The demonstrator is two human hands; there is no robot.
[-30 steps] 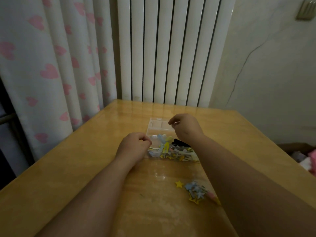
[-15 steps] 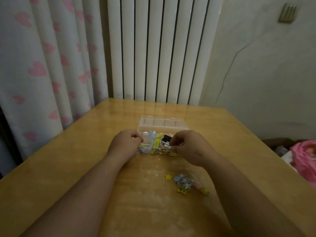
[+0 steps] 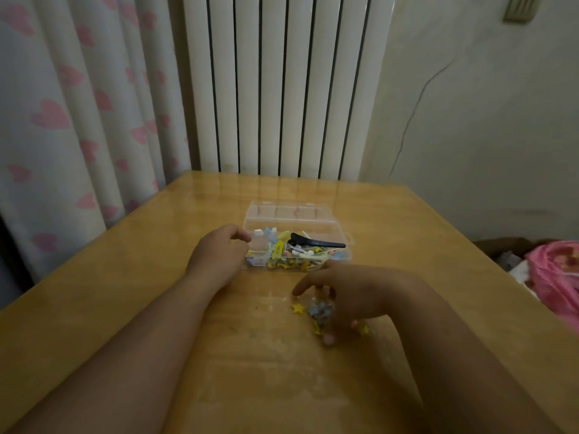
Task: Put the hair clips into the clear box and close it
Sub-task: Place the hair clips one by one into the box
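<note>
A clear plastic box (image 3: 333, 235) lies open on the wooden table (image 3: 125, 277), its lid (image 3: 286, 212) flat behind it. Several coloured hair clips fill it, with a long black clip (image 3: 316, 242) across the top. My left hand (image 3: 217, 256) rests with curled fingers against the box's left end. A small pile of loose clips (image 3: 319, 313), blue and yellow stars, lies in front of the box. My right hand (image 3: 347, 296) is lowered over that pile, fingers spread around it and touching the clips.
A white radiator (image 3: 282, 86) and a heart-print curtain (image 3: 78, 114) stand behind the table. Pink fabric (image 3: 556, 274) lies beyond the table's right edge. One yellow star clip (image 3: 297, 308) sits just left of the pile.
My right hand has left the box and come down toward me onto the loose pile. The black clip now lies uncovered on top of the box contents. The left hand stays.
</note>
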